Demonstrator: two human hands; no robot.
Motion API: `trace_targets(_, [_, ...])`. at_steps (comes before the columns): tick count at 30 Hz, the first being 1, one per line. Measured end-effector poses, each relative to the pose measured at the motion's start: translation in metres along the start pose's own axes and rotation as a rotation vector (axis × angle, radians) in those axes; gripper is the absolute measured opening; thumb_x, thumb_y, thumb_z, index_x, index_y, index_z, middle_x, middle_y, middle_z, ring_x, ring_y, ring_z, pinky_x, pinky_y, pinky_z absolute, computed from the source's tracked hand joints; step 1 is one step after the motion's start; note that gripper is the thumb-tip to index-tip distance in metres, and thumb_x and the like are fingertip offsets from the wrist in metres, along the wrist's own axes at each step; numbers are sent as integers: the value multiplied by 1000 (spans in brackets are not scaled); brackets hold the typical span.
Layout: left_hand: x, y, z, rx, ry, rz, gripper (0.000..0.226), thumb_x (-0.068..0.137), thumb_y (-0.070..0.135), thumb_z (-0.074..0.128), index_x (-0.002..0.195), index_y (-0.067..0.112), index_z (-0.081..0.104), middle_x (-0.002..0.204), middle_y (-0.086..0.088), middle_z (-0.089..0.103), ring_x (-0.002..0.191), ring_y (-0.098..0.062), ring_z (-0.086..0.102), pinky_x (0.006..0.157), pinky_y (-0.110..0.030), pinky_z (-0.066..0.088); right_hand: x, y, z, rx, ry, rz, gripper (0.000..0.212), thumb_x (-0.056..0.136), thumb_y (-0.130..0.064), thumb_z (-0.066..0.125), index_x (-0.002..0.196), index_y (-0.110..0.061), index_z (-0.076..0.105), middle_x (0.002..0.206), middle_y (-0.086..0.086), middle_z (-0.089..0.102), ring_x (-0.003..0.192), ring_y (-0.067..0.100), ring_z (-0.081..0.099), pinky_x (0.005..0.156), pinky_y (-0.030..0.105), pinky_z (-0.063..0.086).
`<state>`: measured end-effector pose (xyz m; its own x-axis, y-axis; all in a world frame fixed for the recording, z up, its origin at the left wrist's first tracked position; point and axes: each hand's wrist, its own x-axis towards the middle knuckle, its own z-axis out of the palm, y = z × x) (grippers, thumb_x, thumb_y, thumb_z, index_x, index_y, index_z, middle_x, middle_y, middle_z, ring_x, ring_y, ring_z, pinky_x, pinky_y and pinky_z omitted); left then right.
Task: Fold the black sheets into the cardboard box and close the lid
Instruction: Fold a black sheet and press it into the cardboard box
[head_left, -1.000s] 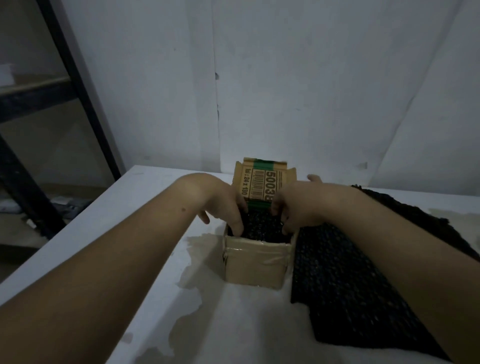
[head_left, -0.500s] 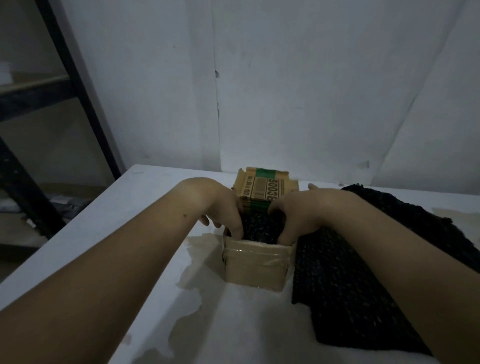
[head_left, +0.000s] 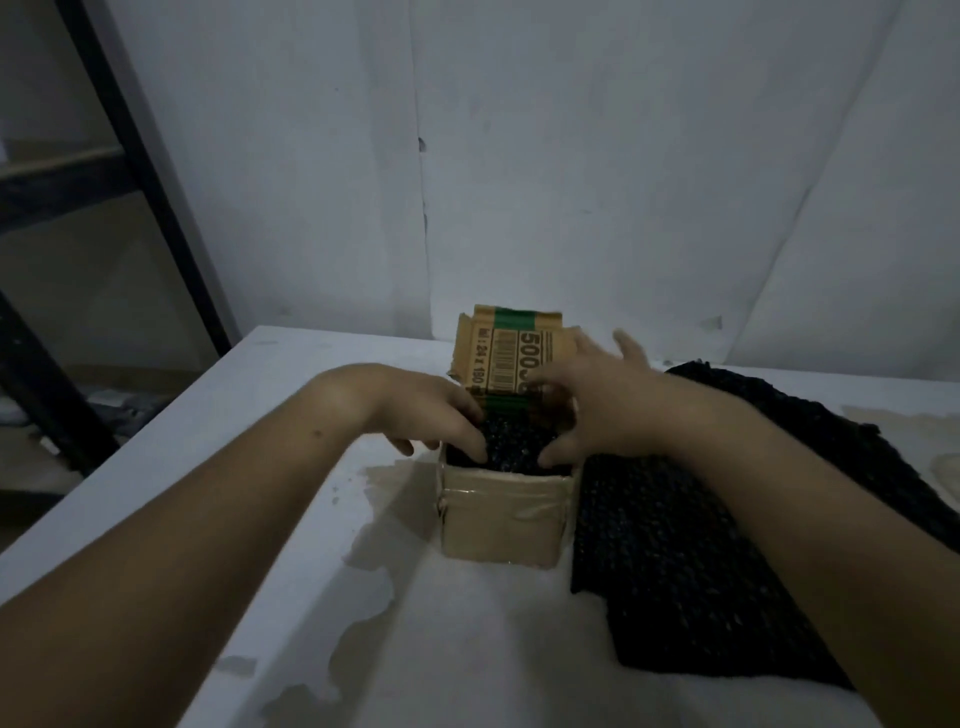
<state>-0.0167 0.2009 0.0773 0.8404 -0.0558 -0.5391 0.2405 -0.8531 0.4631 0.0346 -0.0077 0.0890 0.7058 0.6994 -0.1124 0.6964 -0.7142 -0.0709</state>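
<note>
Two open-fingered hands, left (head_left: 441, 421) and blurred right (head_left: 597, 410), press black sheets (head_left: 511, 444) hiding the cardboard box's (head_left: 501, 514) inside.

Box: the cardboard box (head_left: 498, 540) stands mid-table, with clear tape (head_left: 511, 503) across its near wall.
Lid: the lid (head_left: 511, 353) stands upright at the far edge of the box, its printed face toward you.
Contents: a folded black sheet (head_left: 511, 449) fills the box up to the rim.
Left hand: your left hand (head_left: 441, 415) presses its fingertips on the left side of that sheet.
Right hand: your right hand (head_left: 597, 410), blurred, is spread over the box's right side, thumb at the sheet's near edge.
Stack: more black sheets (head_left: 701, 545) lie just right of the box.
Table: the white table (head_left: 519, 649) shows worn patches.
</note>
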Motion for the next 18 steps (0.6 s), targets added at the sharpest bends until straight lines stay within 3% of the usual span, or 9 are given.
trace_targets(3, [-26, -4, -5, -19, 214, 128, 69, 77, 53, 70, 140, 42, 44, 138, 17, 49, 118, -6, 52, 94, -26, 45, -31, 26, -12, 267, 168, -23, 77, 72, -70, 64, 140, -52, 33, 144, -16, 50, 150, 12, 0, 121, 44, -2])
trace_targets(5, [-40, 2, 4, 5, 450, 260, 61, 82, 50, 70, 138, 44, 45, 136, 19, 48, 118, -3, 50, 87, -12, 38, -57, 44, -7, 335, 174, -14, 72, 70, -77, 57, 134, -60, 32, 141, -24, 49, 149, 8, 1, 121, 42, 4])
trace_targets(7, [-48, 19, 25, -1, 673, 461, 54, 85, 38, 70, 135, 33, 51, 133, 16, 49, 117, -1, 48, 86, -3, 35, -78, 58, 8, 375, 142, 37, 78, 67, -78, 57, 138, -56, 33, 145, -24, 44, 149, 6, 0, 122, 42, 7])
trace_targets(9, [-50, 45, 55, 21, 779, 637, 45, 84, 29, 68, 128, 25, 60, 128, 12, 54, 116, -1, 51, 96, -8, 37, -95, 70, 30, 419, 106, 92, 80, 69, -73, 60, 141, -54, 31, 151, -20, 38, 149, 6, 0, 123, 40, 6])
trace_targets(11, [-44, 70, 91, 28, 780, 735, 36, 83, 25, 67, 119, 24, 65, 121, 11, 59, 111, 1, 53, 97, -13, 40, -112, 81, 53, 440, 98, 141, 80, 73, -67, 65, 143, -52, 30, 155, -14, 34, 149, 8, 2, 123, 39, 9])
trace_targets(14, [-27, 96, 145, 4, 649, 751, 30, 86, 27, 66, 115, 25, 65, 116, 12, 59, 107, 0, 54, 94, -17, 44, -137, 95, 84, 427, 93, 206, 82, 77, -60, 68, 147, -44, 27, 158, -14, 28, 149, 10, 6, 122, 41, 13])
trace_targets(18, [6, 103, 193, 71, 511, 565, 48, 92, 35, 61, 138, 26, 51, 145, 9, 44, 130, -11, 45, 104, -32, 44, -160, 108, 114, 408, 63, 278, 87, 79, -56, 70, 151, -38, 23, 161, -10, 21, 150, 15, 6, 122, 43, 14])
